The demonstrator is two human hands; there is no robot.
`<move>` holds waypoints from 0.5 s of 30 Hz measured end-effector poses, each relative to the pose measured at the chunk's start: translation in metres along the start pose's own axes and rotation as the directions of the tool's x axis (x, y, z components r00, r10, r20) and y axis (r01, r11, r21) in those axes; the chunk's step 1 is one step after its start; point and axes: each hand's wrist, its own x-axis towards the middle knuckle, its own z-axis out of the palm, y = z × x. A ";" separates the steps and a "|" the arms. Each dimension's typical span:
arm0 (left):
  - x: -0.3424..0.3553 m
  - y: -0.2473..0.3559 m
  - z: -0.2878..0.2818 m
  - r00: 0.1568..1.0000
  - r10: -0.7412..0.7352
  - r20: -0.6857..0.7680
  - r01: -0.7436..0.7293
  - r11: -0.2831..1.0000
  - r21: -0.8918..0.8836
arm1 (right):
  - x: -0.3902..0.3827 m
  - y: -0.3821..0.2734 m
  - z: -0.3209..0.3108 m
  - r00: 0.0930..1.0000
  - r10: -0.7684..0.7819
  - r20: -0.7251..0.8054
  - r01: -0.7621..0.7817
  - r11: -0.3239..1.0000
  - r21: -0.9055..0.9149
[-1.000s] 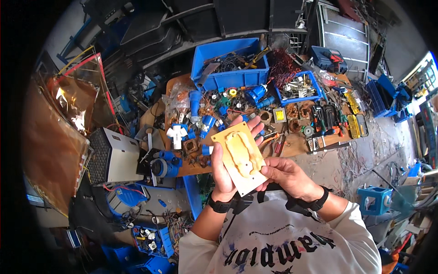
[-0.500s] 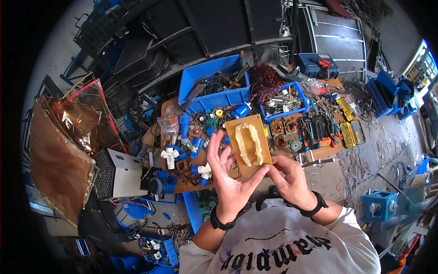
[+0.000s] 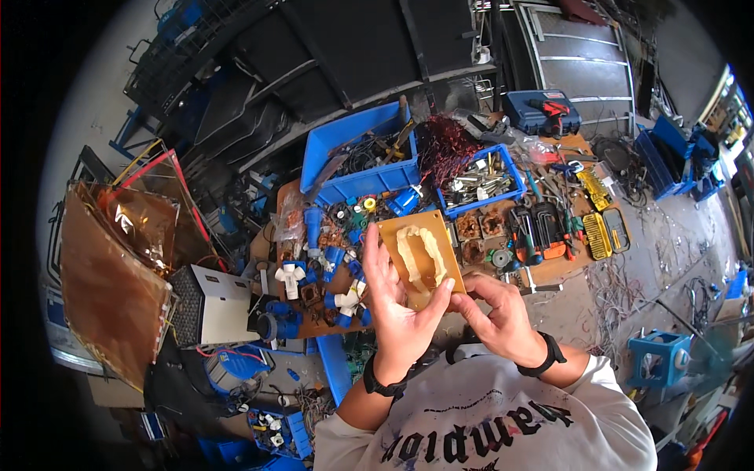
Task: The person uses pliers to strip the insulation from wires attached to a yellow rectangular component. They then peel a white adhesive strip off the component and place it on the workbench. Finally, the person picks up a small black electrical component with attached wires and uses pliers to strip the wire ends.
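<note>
Both hands (image 3: 448,314) pinch a tan plate (image 3: 420,257) above the cluttered bench (image 3: 550,271).

bright, even daylight with soft shadows; sharp centre, fisheye bending and black corners toward the rim.

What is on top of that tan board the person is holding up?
A pale, cream-coloured looped moulding sits raised on the face of the tan board. The left hand and right hand grip its lower edge, so the bottom strip and the board's back side cannot be seen.
</note>
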 end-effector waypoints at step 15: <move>0.005 0.001 0.011 0.995 -0.096 0.018 0.098 0.982 -0.159 | 0.000 0.000 -0.016 0.999 -0.007 -0.045 0.008 1.000 0.023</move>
